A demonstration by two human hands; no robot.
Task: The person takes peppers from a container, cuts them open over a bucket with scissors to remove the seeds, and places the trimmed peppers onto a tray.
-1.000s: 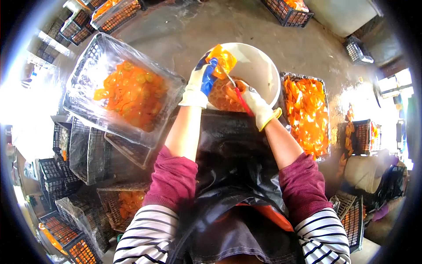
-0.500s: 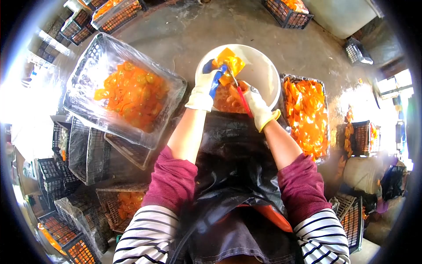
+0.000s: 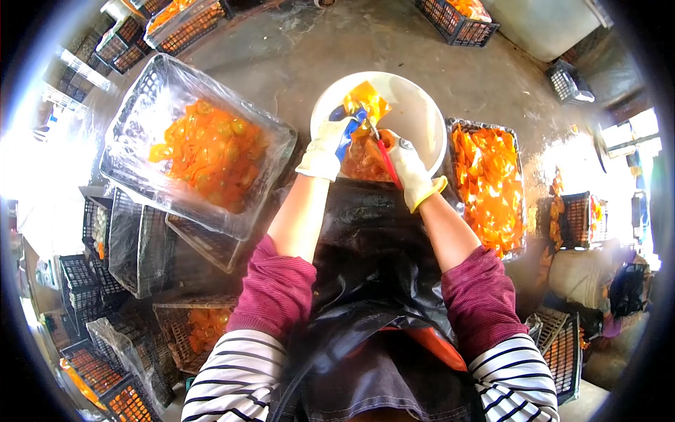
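Since the left hand (image 3: 330, 146) has shifted rightward, the orange piece (image 3: 367, 98) it grips sits further in over the white bucket (image 3: 420, 123); right hand (image 3: 408, 162) clasps the red-handled tool (image 3: 387, 163), tip by the piece (contact unclear).

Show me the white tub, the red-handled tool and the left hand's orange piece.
White tub (image 3: 422, 119), head view: bare inner wall.
Red-handled tool (image 3: 387, 160), head view: red handle.
Orange piece (image 3: 368, 102), head view: broad middle.
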